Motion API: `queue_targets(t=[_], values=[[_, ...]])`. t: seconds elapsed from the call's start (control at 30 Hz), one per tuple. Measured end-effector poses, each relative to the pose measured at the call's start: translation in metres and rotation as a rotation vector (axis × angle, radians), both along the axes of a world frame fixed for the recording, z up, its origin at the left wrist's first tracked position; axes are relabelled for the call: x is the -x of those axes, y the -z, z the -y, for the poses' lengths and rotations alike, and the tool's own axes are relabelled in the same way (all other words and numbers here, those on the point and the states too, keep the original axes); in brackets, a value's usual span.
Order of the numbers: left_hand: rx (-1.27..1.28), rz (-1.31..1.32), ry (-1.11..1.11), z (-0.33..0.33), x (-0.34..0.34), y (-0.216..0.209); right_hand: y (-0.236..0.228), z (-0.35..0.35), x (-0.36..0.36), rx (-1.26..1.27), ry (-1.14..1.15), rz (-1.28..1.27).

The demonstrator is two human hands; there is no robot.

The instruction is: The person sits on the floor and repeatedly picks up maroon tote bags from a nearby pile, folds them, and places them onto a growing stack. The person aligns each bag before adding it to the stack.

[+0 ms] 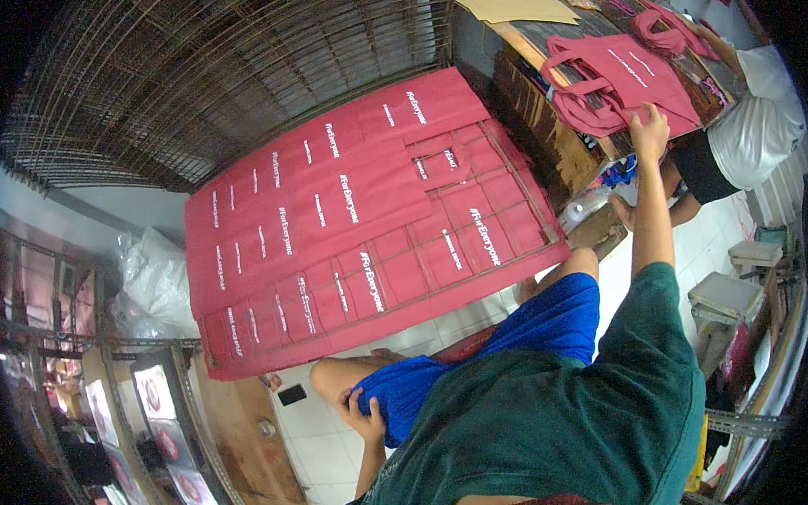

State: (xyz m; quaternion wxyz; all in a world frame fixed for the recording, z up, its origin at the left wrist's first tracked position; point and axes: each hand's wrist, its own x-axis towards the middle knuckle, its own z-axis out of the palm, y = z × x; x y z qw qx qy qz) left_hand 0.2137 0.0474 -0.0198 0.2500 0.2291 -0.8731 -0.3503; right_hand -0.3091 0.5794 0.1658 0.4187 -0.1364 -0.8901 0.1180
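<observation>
My right arm stretches far out, and my right hand (pixel 651 133) pinches the near edge of a red tote bag (pixel 634 73) with white print. That bag lies on a worn wooden table, and its looped handles point left. My left hand (pixel 365 417) rests on the blue shorts (pixel 400 391) by my knee, its fingers apart and holding nothing. In front of me, red printed fabric panels (pixel 308 185) lie over a wire drying rack (pixel 421 243), some overlapping; the rack's wires show over the nearer ones.
Another person (pixel 767 120) in a light shirt sits at the wooden table's (pixel 518 79) right, one arm by a second red bag (pixel 668 30). Raised wire racks (pixel 237 71) stand behind the panels. A plastic bottle (pixel 585 209) is below the table, and a phone (pixel 291 395) lies on the floor.
</observation>
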Motion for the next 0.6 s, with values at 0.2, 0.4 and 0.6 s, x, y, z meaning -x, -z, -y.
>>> queue_targets(t=[0.2,0.4,0.6], values=[[0.046,0.035,-0.014,-0.004,-0.004,-0.003,-0.004,-0.031,0.042,-0.143,-0.017,0.351],[0.054,0.033,-0.045,-0.009,-0.001,-0.005,0.009,-0.054,0.074,-0.197,-0.227,0.208],[-0.020,-0.038,-0.014,-0.021,0.050,-0.034,-0.068,-0.023,0.063,-0.287,-0.387,-0.385]])
